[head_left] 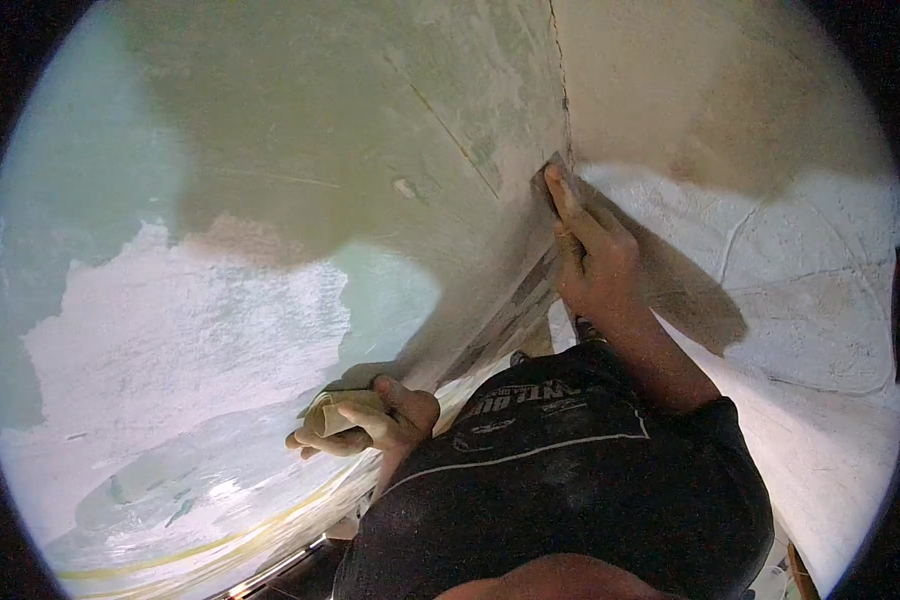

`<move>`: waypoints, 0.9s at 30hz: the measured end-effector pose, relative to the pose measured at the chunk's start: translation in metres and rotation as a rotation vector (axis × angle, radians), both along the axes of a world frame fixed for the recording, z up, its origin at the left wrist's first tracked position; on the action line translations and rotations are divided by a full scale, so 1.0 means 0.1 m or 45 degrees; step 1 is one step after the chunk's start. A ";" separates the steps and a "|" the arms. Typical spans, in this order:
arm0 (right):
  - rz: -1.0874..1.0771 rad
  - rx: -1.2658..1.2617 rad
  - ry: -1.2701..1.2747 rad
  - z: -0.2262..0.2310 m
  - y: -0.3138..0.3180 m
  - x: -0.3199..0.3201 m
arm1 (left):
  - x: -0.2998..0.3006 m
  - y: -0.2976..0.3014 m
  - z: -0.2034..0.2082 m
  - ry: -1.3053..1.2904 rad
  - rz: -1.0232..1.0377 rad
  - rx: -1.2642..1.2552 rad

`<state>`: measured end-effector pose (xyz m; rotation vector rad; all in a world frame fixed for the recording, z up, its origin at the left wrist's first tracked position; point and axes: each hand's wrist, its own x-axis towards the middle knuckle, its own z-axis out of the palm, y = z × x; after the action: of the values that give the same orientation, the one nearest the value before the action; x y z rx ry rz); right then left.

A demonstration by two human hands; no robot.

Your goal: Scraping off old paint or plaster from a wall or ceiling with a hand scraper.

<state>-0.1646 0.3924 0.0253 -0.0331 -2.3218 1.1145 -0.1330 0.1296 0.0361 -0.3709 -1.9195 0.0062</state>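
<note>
In my left hand [402,412], low at the left, is a pale yellow roll of thin, flat material, perhaps tape or paper [338,418]. The fingers curl around it, close to the patched wall. My right hand [600,245] reaches up to the inside corner where two walls meet. Its index finger stretches along a small grey flat piece [546,190], pressed against the corner; whether this is a blade or a strip's end I cannot tell. Below it a greyish band [495,300] runs down along the corner, partly in shadow.
The left wall [300,110] is greenish with white plaster patches [210,310] and a scratch. The right wall [810,270] has rough white plaster with raised lines. A dark crack [560,60] runs up the corner. Yellow lines [200,545] cross the lower left.
</note>
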 end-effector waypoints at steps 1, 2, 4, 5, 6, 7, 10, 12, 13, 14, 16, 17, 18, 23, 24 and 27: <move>0.016 -0.009 0.009 0.06 -0.03 -0.05 | 0.05 0.00 0.02 -0.009 0.021 0.007; -0.025 -0.032 0.185 0.11 -0.03 -0.14 | 0.05 0.00 0.01 -0.017 0.009 0.013; -0.063 -0.056 0.362 0.16 -0.02 -0.16 | 0.06 0.00 0.03 -0.037 0.080 -0.012; -0.021 -0.052 0.259 0.18 -0.04 -0.13 | 0.06 -0.01 0.02 -0.035 0.083 -0.015; 0.021 -0.048 0.155 0.18 -0.05 -0.09 | 0.06 -0.01 0.01 -0.033 0.021 0.030; 0.017 -0.051 0.166 0.13 -0.05 -0.06 | 0.02 0.00 0.03 -0.022 -0.048 0.075; -0.040 -0.039 -0.020 -0.09 -0.04 0.00 | 0.08 0.01 0.00 -0.118 0.057 0.048; -0.087 -0.134 0.103 -0.07 -0.09 -0.07 | 0.05 0.02 0.01 -0.088 0.027 0.050; -0.091 -0.134 0.096 -0.06 -0.08 -0.08 | 0.04 0.02 0.02 -0.061 -0.014 0.056; -0.091 -0.114 0.164 -0.05 -0.07 -0.10 | 0.05 0.03 0.02 -0.068 -0.017 0.055; -0.088 -0.101 0.234 -0.13 -0.08 -0.07 | 0.07 0.02 0.06 -0.066 0.037 -0.001; -0.108 -0.042 0.199 -0.28 -0.05 -0.04 | 0.05 0.02 0.07 -0.060 0.023 -0.002; -0.127 0.017 0.164 -0.35 -0.04 -0.03 | 0.06 0.02 0.07 -0.091 0.030 -0.002; -0.107 -0.139 -0.015 -0.29 -0.08 -0.01 | 0.07 -0.03 -0.02 -0.081 0.040 0.027; -0.130 -0.113 0.045 -0.28 -0.07 0.00 | 0.08 -0.03 -0.02 -0.078 0.066 0.003; -0.073 -0.135 -0.079 -0.44 -0.03 0.02 | 0.06 -0.02 0.02 -0.058 0.027 0.001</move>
<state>-0.1627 0.3895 -0.0183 -0.1755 -2.2986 1.2222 -0.1270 0.1278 0.0383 -0.3530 -1.9686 0.0113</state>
